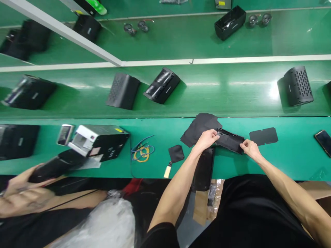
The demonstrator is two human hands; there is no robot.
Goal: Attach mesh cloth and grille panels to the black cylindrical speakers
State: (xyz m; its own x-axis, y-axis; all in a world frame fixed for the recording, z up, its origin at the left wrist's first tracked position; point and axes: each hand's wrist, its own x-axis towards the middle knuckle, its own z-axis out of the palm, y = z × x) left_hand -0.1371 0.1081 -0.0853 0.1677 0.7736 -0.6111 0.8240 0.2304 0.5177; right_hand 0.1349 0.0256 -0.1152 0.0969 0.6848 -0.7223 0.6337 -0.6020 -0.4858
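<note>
Between my two hands is a black rectangular plastic panel [229, 142], slightly tilted above the green bench. My left hand [207, 139] pinches its left end, and my right hand [250, 148] pinches the right end. Behind my left hand lies a fanned pile of thin black sheets [200, 125]. A single black sheet [263, 136] rests flat to the right of my right hand. Under my left forearm another dark panel [204, 168] sticks out over the bench's front edge, partly hidden.
At left a co-worker's hands [28, 193] hold a black object near a black-and-white machine [108, 141]. Blue and yellow cables [142, 151], a small black square with a pale tag [176, 153], and a phone [323, 142] lie on the bench. Black housings [162, 86] stand on the belt behind.
</note>
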